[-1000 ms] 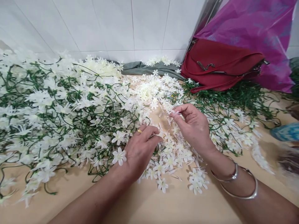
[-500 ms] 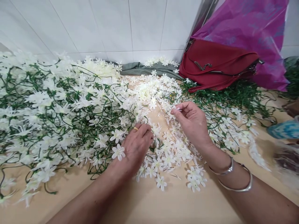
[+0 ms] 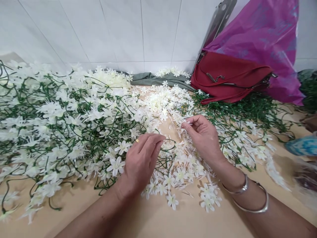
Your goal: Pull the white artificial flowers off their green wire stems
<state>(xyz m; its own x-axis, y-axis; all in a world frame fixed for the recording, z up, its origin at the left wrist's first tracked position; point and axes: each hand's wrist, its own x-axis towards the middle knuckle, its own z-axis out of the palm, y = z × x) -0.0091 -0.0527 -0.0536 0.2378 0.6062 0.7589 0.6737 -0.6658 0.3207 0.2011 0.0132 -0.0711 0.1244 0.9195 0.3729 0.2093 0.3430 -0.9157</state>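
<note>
My left hand (image 3: 143, 158), with a ring on one finger, pinches the end of a green artificial flower stem (image 3: 170, 149) that curves off to the right of the fingertips. My right hand (image 3: 201, 134) is closed in a pinch on a small white flower piece (image 3: 187, 122), mostly hidden by the thumb. Between and below the hands lie loose white fabric flowers (image 3: 180, 173) with thin white stamens (image 3: 190, 143). At my left wrist a white flower (image 3: 116, 166) sticks out from a large heap of assembled flower stems (image 3: 74, 129).
A red bag (image 3: 230, 76) rests on bare green stems (image 3: 250, 109) at the back right, before a purple plastic bag (image 3: 269, 49). Grey-green cloth (image 3: 151, 79) lies along the tiled wall (image 3: 123, 29). A blue patterned item (image 3: 302, 145) and a clear plastic bag (image 3: 307, 185) stand at the right edge.
My left hand has risen from the flower pile with a green stem in its fingertips. My right hand keeps its pinch nearly in place. The view has tilted up slightly.
</note>
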